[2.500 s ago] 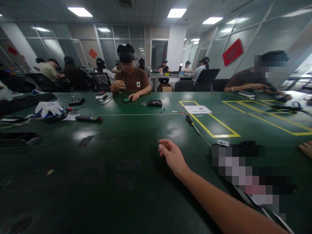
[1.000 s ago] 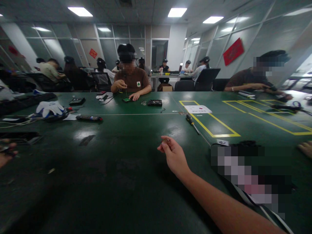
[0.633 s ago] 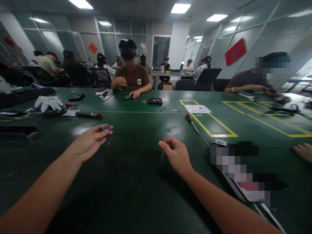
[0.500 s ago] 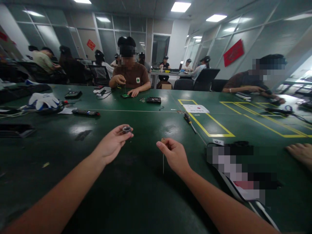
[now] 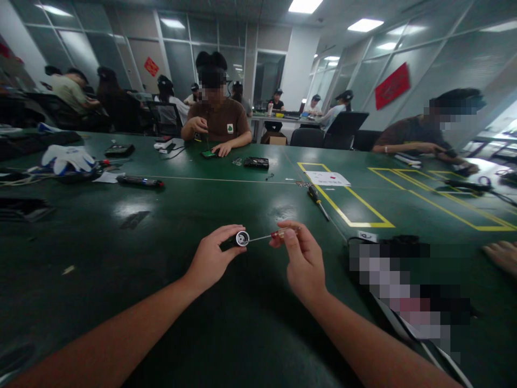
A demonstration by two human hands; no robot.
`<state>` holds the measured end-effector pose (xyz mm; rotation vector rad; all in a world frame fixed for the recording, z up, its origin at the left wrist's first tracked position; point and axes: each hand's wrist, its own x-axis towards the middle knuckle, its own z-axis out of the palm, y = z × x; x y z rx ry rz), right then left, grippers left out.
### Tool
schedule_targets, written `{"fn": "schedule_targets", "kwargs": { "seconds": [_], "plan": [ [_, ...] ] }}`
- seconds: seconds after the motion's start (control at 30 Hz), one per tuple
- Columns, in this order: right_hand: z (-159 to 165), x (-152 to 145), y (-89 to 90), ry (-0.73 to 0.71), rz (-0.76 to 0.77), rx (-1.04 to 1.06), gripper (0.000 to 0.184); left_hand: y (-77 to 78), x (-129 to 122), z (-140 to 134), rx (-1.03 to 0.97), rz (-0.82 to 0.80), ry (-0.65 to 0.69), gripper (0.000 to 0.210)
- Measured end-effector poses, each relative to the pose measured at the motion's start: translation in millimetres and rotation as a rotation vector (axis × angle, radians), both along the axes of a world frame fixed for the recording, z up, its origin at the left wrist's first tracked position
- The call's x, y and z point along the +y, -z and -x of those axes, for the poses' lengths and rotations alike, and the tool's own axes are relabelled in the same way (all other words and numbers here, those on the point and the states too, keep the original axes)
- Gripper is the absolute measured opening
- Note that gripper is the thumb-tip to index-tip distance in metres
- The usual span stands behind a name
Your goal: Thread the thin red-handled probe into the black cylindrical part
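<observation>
My left hand (image 5: 212, 261) grips a small round cylindrical part (image 5: 242, 238) with a silvery rim and a recessed face, held between thumb and fingers. Its open face is turned toward the right. In my right hand (image 5: 304, 258) is a screwdriver (image 5: 278, 234) with a clear, red-tinted handle and a thin metal shaft. The shaft points left, and its tip meets the rim or opening of the round part; I cannot tell how far in it sits. Both hands are above the green table (image 5: 161, 334).
Beyond my hands lie a yellow-black screwdriver (image 5: 318, 202), a dark pen-shaped tool (image 5: 140, 181), white gloves (image 5: 68, 159) and a black device (image 5: 256, 162). A partly blurred-out bag-like item (image 5: 388, 285) lies at right. A person (image 5: 218, 121) works across the table; another person's hand (image 5: 501, 253) rests at right.
My left hand has moved right and turned the round part's face toward the right. The screwdriver has swung from hanging downward to pointing left, its tip now at the part.
</observation>
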<state>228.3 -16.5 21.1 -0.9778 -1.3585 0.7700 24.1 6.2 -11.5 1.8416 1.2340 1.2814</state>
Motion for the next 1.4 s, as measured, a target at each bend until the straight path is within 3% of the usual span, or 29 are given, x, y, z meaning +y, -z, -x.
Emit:
{"fn": "schedule_targets", "kwargs": {
  "seconds": [0.37, 0.63, 0.8, 1.07, 1.4],
  "plan": [
    [-5.4, -0.7, 6.2, 0.014, -0.068, -0.269, 0.025, -0.4, -1.7, 1.4, 0.001, 0.03, 0.005, 0.04],
    [-3.5, -6.2, 3.2, -0.229, -0.005, -0.223, 0.022, 3.2, 2.0, 3.0, -0.004, 0.02, -0.013, 0.039],
    [-2.0, -4.5, -0.4, -0.114, 0.004, -0.269, 0.039, 7.3, 4.2, 2.1, -0.079, 0.049, 0.016, 0.04],
    [-2.8, 4.7, 10.0, -0.003, 0.03, -0.143, 0.019, 12.2, 6.3, 0.8, -0.186, 0.119, 0.041, 0.038],
    [-1.5, 4.3, 3.0, -0.101, 0.044, -0.11, 0.021, 13.3, 10.0, 0.6, -0.282, 0.157, 0.03, 0.04]
  ]
}}
